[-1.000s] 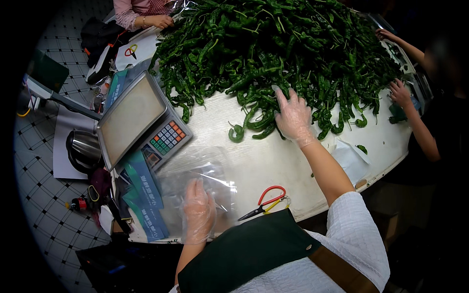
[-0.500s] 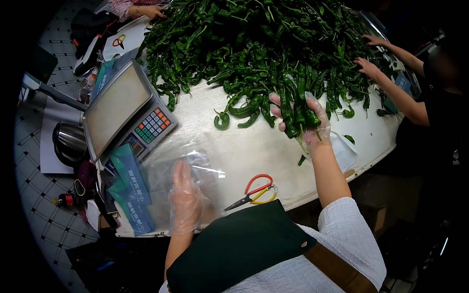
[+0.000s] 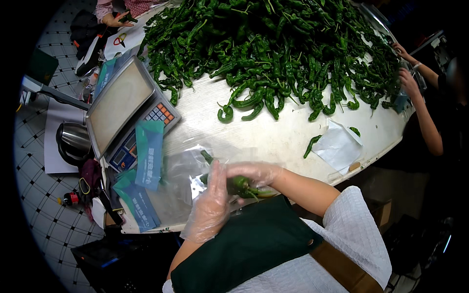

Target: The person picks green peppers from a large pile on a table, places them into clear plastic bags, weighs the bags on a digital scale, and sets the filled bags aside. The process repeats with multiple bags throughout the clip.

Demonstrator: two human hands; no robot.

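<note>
Both of my hands wear clear plastic gloves and meet close to my dark apron. My right hand (image 3: 256, 173) is closed around several green peppers (image 3: 239, 185), with stems poking out toward me. Straight up stand the fingers of my left hand (image 3: 212, 202), its palm side against the same peppers. A pepper tip shows beyond its fingers. Under and beside the hands lies a clear plastic bag (image 3: 178, 171). The scissors are mostly hidden below my right hand. Blue-green printed pouches (image 3: 149, 166) lie left of the bag, one leaning on the digital scale (image 3: 122, 110).
A big heap of green peppers (image 3: 273, 44) covers the far table. A loose pepper (image 3: 311, 145) lies by a white paper sheet (image 3: 339, 146) at right. One co-worker's hand (image 3: 117, 19) shows far left, another's hands (image 3: 409, 83) at right. A metal kettle (image 3: 75, 139) stands left of the scale.
My right hand has brought its peppers from the heap's edge down and left to my left hand, which has shifted right. A pouch now leans over the scale's keypad. Co-workers' hands have moved.
</note>
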